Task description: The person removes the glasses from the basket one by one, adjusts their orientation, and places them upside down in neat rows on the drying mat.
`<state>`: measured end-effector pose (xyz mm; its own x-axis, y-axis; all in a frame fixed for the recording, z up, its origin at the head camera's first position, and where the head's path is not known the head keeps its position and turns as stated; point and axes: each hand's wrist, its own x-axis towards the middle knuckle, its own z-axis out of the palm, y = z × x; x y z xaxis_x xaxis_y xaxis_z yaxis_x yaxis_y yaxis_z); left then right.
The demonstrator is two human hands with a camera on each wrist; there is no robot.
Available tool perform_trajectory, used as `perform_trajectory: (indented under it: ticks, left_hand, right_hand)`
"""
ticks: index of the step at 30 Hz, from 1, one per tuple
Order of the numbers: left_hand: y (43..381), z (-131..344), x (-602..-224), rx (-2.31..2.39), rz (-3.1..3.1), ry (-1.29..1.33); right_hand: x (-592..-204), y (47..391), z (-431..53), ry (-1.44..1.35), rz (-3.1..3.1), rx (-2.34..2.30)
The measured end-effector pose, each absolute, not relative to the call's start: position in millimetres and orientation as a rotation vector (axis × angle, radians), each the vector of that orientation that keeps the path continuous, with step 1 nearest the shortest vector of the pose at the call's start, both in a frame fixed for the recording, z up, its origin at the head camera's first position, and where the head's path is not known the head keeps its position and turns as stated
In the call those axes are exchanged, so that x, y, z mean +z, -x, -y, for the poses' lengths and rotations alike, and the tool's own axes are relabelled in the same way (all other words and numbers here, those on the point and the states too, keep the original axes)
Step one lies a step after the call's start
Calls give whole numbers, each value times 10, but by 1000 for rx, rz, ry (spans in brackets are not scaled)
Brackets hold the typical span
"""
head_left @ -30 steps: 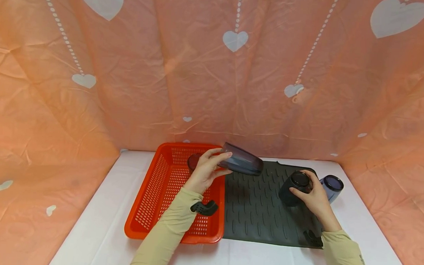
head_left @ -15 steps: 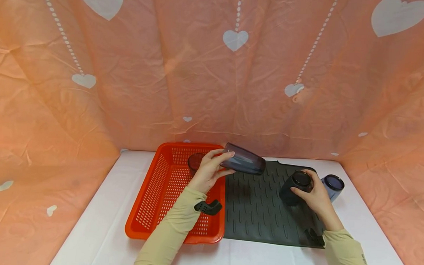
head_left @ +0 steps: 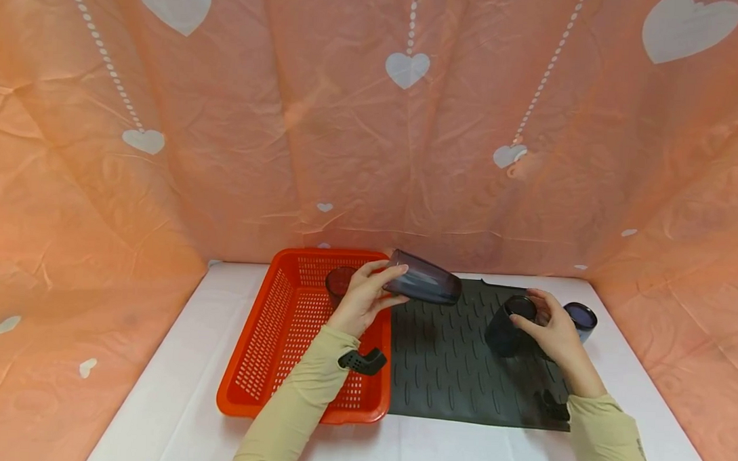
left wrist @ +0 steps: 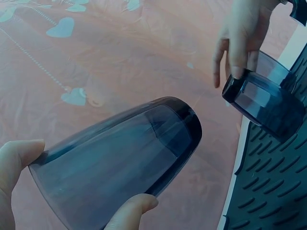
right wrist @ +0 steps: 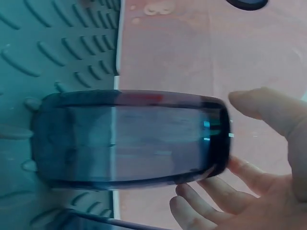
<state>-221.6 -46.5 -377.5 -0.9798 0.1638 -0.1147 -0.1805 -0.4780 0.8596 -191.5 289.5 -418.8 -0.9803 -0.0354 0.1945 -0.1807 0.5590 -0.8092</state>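
My left hand (head_left: 362, 299) grips a tinted drinking glass (head_left: 428, 281) near its rim, holding it tilted above the boundary of basket and mat. In the left wrist view, thumb and finger press opposite sides of this glass (left wrist: 115, 158), its thick base pointing away. A second dark glass (head_left: 504, 333) stands upside down on the black ridged mat (head_left: 443, 375). Around its raised base, my right hand (head_left: 554, 335) has loosely spread fingers. The right wrist view shows the thumb (right wrist: 264, 105) apart from that glass (right wrist: 134, 139). Partly behind the right hand is a bluish glass (head_left: 582, 316).
An orange perforated basket (head_left: 241, 408) stands left of the mat, with another glass (head_left: 339, 281) at its back. White cloth (head_left: 168, 386) covers the table. A pinkish-orange curtain with hearts (head_left: 347, 155) encloses the back and sides.
My right hand has loosened from the dark glass and shifted slightly right, with its fingers spread wider. The left hand and its glass moved slightly right at first, then stayed nearly still.
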Motion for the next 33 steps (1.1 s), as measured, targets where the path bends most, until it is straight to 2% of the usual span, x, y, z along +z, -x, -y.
perform_trajectory:
  ticks: [17, 33]
  left_hand:
    - [2213, 453, -3739, 2573, -1437, 46]
    - [2213, 403, -3737, 2585, -1425, 63]
  right_hand:
    - [-3767, 1915, -2784, -171, 2559, 1469]
    - [-3713, 2027, -2551, -345, 2440, 1785]
